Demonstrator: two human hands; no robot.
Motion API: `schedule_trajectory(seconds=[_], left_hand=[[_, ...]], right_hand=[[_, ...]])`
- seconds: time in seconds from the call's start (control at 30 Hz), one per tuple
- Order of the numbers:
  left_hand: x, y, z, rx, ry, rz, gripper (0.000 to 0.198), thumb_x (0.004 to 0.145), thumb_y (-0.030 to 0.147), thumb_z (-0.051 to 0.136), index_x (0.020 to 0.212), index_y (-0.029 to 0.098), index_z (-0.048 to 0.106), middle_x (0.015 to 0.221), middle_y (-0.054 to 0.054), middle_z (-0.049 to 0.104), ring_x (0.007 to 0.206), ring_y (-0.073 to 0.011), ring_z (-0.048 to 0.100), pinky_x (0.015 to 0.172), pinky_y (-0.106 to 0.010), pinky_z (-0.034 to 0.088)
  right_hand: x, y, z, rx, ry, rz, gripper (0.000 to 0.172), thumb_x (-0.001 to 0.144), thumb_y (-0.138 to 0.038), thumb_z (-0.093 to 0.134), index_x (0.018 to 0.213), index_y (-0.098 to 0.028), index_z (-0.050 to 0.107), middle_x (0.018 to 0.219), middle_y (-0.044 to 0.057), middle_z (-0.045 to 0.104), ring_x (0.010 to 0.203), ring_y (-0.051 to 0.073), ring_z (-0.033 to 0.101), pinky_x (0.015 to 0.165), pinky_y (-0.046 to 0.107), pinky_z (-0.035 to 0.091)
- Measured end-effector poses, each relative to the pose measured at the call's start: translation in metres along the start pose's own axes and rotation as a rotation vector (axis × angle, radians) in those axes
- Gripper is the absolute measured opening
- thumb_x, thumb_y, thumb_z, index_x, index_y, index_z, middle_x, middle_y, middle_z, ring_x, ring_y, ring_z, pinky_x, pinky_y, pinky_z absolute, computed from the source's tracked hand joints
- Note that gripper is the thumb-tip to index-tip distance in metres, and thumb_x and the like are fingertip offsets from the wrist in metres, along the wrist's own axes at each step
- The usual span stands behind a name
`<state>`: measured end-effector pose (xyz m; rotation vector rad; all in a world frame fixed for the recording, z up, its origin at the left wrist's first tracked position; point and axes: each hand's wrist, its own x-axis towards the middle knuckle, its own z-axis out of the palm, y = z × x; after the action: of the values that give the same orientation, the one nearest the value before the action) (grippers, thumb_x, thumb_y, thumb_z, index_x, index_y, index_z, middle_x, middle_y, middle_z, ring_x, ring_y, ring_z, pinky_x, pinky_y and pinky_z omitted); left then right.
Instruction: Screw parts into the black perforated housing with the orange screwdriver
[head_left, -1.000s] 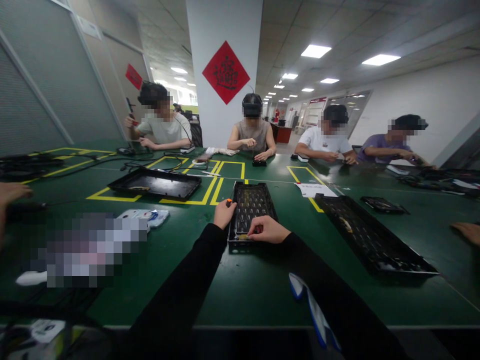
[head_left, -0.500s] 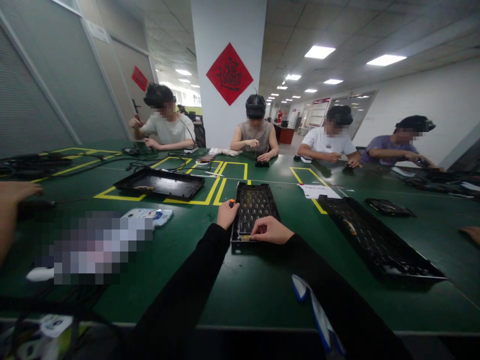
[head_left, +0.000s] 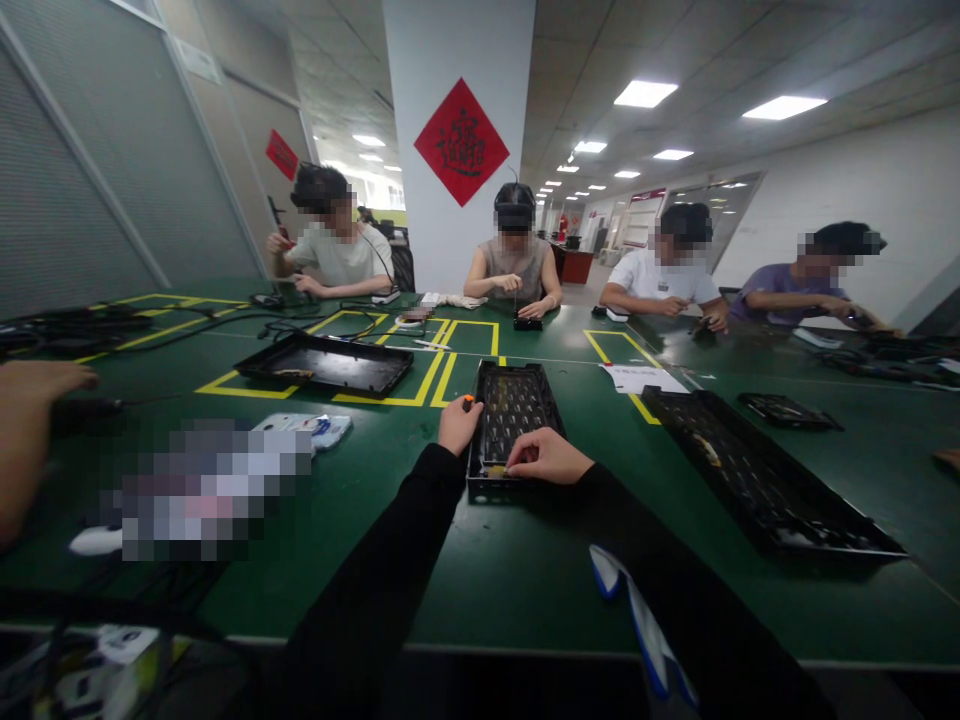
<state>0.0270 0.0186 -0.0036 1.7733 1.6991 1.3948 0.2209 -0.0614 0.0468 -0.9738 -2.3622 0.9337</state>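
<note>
A black plastic casing (head_left: pixel 517 405) with rows of small shiny posts inside lies on the green table in front of me. At its left rim, my left hand (head_left: pixel 459 427) is closed around an object with an orange end (head_left: pixel 469 402); the rest of that object is hidden in the fingers. My right hand (head_left: pixel 553 457) reaches over the near right corner with thumb and fingers pinched. Its fingertips are beside a small yellowish board (head_left: pixel 495 471) in the near end of the casing. What the pinch holds, if anything, is too small to tell.
More black casings lie to the left (head_left: pixel 326 365) and right (head_left: pixel 772 475). A phone in a patterned case (head_left: pixel 326 430) is at left, near another person's hand (head_left: pixel 34 420) with a dark tool (head_left: pixel 90 412). Blue-and-white strips (head_left: pixel 637 620) lie by my right sleeve. Several people sit opposite.
The whole view has shifted slightly. Both of my hands keep their places at the casing, with the right fingertips still at the small board.
</note>
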Motion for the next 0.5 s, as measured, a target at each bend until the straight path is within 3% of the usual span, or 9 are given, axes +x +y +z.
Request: schedule_trajectory(seconds=[0.5], left_hand=[[-0.0013,0.0058,-0.0018,0.019,-0.002,-0.021,0.025,0.073,0.036,0.047,0.06,0.015,0.051,0.059,0.0,0.054,0.056,-0.0108,0.045,0.055,-0.022,0.032]], right_hand=[[-0.0003,-0.0043,-0.0013,-0.027,0.003,-0.042,0.034,0.067,-0.042,0.063,0.082,-0.012,0.067,0.057,-0.001,0.052,0.05,0.007,0.037,0.045,0.019,0.027]])
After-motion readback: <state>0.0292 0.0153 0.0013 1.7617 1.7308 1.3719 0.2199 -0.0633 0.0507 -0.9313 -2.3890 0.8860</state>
